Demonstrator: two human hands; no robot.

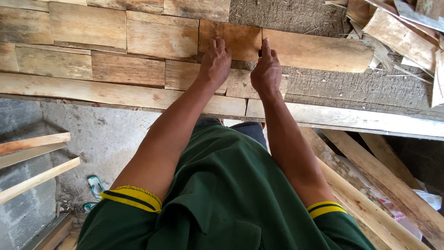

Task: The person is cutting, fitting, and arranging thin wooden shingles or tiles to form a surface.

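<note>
Head view, looking down past a green shirt (222,203) with yellow-trimmed sleeves onto a surface laid with short wooden boards.

Left hand (215,62): laid palm-down, fingers together and pointing far, on a reddish-brown board (240,39) near the middle of the far edge. It presses flat on the wood and closes around nothing.

Right hand (266,71): just right of the left hand, close beside it but apart from it. The fingers are curled and the index finger is stretched along the seam where the reddish-brown board meets a long pale plank (319,51). A small dark object shows at the fingers; whether the hand grips it, and what it is, cannot be told.

Long pale plank: lies flat, running right from the seam to a rounded end, on a rough grey bed (286,14) strewn with fibres.

Laid boards (92,46): to the left, several rows of weathered pieces butted edge to edge. A long pale rail (115,95) runs across the near edge of them.

Far right: a loose heap of offcuts (402,37). Near right: slanted timbers (370,199) below the work surface. Near left: a concrete floor (106,139), three pale battens (32,157), and a green-and-white sandal (95,185).
</note>
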